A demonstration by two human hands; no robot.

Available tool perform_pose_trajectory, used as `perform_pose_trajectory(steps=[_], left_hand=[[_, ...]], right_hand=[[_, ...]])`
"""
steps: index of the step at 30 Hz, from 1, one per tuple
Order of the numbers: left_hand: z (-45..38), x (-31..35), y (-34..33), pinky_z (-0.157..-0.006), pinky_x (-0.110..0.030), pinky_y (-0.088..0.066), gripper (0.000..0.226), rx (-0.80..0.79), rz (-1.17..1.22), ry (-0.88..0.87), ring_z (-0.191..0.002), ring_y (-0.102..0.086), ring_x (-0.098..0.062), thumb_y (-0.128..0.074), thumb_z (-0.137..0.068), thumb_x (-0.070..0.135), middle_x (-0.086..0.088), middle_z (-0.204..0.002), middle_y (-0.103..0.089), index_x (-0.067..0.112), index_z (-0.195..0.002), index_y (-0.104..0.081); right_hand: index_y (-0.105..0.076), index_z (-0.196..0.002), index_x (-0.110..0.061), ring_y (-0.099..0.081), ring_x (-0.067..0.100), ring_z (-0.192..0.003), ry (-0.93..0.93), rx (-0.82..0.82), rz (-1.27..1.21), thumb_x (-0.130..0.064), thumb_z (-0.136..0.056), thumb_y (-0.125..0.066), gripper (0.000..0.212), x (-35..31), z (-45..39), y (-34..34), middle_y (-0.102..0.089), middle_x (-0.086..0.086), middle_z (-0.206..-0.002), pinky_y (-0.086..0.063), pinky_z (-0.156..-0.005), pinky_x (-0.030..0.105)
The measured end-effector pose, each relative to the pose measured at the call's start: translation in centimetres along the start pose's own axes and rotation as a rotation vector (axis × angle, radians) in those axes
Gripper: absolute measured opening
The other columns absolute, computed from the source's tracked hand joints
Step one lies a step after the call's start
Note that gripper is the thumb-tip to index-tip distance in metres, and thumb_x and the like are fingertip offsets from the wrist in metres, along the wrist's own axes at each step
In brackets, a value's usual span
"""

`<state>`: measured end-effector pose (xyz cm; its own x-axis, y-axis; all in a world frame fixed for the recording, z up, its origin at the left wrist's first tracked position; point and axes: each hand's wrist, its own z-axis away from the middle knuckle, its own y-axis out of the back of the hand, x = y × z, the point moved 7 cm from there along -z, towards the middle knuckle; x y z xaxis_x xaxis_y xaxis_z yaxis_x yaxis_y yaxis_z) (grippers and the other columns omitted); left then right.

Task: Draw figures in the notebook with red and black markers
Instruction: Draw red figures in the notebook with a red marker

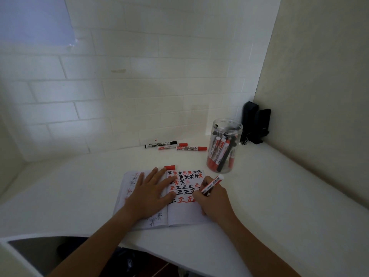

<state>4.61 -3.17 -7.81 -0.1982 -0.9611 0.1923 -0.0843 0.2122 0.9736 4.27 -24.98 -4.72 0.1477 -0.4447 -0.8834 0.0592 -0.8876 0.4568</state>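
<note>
The left hand [150, 193] lies flat with its fingers spread and straight, pressing down on the open notebook [179, 213] across the fold, the fingertips reaching onto the right-hand page. That page carries rows of red and black star-like marks above rows of a squared character in the same two colours; the left page shows only faint marks bleeding through. A loose red cap [170, 167] sits at the notebook's top edge, just beyond the fingertips. The right hand [212, 202] is curled around a red marker [212, 184], pinching it low down with the tail slanting up and to the right — the tip is hidden behind the fingers, so whether it touches the paper cannot be told. The notebook rests near the front of a white table [269, 206] set into a corner of white tiled wall [119, 86]. Farther back lie three markers in a loose row — one black marker [161, 144] and two red-capped markers [182, 147]. To their right stands a clear jar [224, 144] holding more red and black markers upright, and behind it, in the corner, two dark black objects [255, 122] too dim to identify. The floor below the table edge is in shadow.
</note>
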Motion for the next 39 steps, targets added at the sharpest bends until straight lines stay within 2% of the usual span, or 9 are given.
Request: perform_pose_trajectory(steps=[6,10,13,19,22,27,30,33,39], left_hand=[[0.0,-0.1,0.4,-0.124,-0.049,0.006,0.079,0.042,0.074,-0.011,-0.154,0.004,-0.012,-0.009,-0.083,0.087,0.016,-0.166,-0.003,0.053,-0.153,-0.019],[-1.2,-0.4,1.8,-0.117,-0.045,-0.030,0.063,0.225,0.170,0.020,-0.139,-0.041,-0.017,-0.039,-0.093,0.066,0.006,-0.151,-0.045,0.038,-0.150,-0.039],[-3.1,-1.1,2.7,-0.101,-0.041,-0.045,0.055,0.307,0.160,0.123,-0.122,-0.052,-0.023,-0.057,-0.098,0.042,-0.006,-0.137,-0.052,0.019,-0.148,-0.047],[-6.8,-2.6,2.7,-0.089,-0.040,-0.050,0.038,0.318,0.210,0.216,-0.098,-0.059,-0.023,-0.061,-0.098,0.035,-0.006,-0.116,-0.054,0.021,-0.133,-0.065],[-8.0,-2.4,2.5,-0.088,-0.038,-0.049,0.025,0.295,0.201,0.200,-0.096,-0.056,-0.020,-0.063,-0.097,0.036,-0.001,-0.107,-0.054,0.026,-0.116,-0.073],[-7.0,-1.4,3.4,-0.083,-0.036,-0.047,0.010,0.454,0.238,0.103,-0.094,-0.053,-0.019,-0.068,-0.093,0.015,0.001,-0.101,-0.057,0.020,-0.100,-0.064],[-5.6,-0.4,3.7,-0.081,-0.032,-0.047,0.015,0.456,0.242,-0.022,-0.090,-0.049,-0.013,-0.064,-0.093,0.009,0.008,-0.099,-0.055,0.021,-0.101,-0.059],[-3.3,0.9,3.4,-0.082,-0.023,-0.044,0.015,0.398,0.279,-0.124,-0.091,-0.050,-0.007,-0.060,-0.097,0.012,0.012,-0.100,-0.057,0.025,-0.105,-0.060],[-0.1,1.4,2.9,-0.081,-0.015,-0.044,0.015,0.388,0.378,-0.110,-0.090,-0.054,0.005,-0.057,-0.099,0.015,0.016,-0.098,-0.063,0.027,-0.106,-0.061]], right_hand=[[-0.049,-0.078,-0.013,-0.053,0.018,-0.037,0.011,-0.008,-0.060,-0.012,-0.093,-0.066,0.023,-0.1,0.0,0.1,-0.061,0.011,-0.057,-0.047,-0.043,0.028],[-0.052,-0.081,-0.013,-0.053,0.017,-0.038,0.042,-0.024,-0.108,-0.016,-0.097,-0.067,0.022,-0.3,-0.2,0.0,-0.064,0.014,-0.060,-0.047,-0.044,0.025],[-0.052,-0.082,-0.011,-0.052,0.017,-0.036,0.058,-0.018,-0.122,-0.020,-0.098,-0.068,0.024,-0.2,-0.5,-0.1,-0.066,0.019,-0.065,-0.046,-0.043,0.025],[-0.054,-0.087,-0.004,-0.051,0.014,-0.035,0.054,-0.035,-0.123,-0.023,-0.099,-0.067,0.026,-0.2,-0.5,-0.2,-0.067,0.018,-0.066,-0.047,-0.043,0.025],[-0.053,-0.088,-0.006,-0.049,0.016,-0.035,0.049,-0.039,-0.152,-0.023,-0.099,-0.067,0.024,-0.1,-0.6,-0.1,-0.061,0.008,-0.058,-0.044,-0.041,0.025],[-0.060,-0.092,-0.015,-0.052,0.022,-0.040,0.097,-0.036,-0.226,-0.019,-0.097,-0.071,0.012,-0.2,-0.6,0.2,-0.063,0.001,-0.060,-0.043,-0.042,0.026],[-0.067,-0.098,-0.016,-0.060,0.027,-0.044,0.096,-0.038,-0.296,-0.020,-0.098,-0.068,0.004,-0.7,-0.5,0.6,-0.074,0.001,-0.076,-0.040,-0.041,0.023],[-0.071,-0.106,-0.020,-0.065,0.031,-0.047,0.024,-0.050,-0.392,-0.023,-0.104,-0.059,0.013,-0.5,-0.6,0.4,-0.078,0.002,-0.097,-0.039,-0.039,0.022],[-0.059,-0.106,-0.010,-0.061,0.030,-0.046,0.108,-0.106,-0.379,-0.016,-0.105,-0.057,0.006,-1.4,0.0,0.1,-0.078,0.008,-0.094,-0.038,-0.040,0.021]])
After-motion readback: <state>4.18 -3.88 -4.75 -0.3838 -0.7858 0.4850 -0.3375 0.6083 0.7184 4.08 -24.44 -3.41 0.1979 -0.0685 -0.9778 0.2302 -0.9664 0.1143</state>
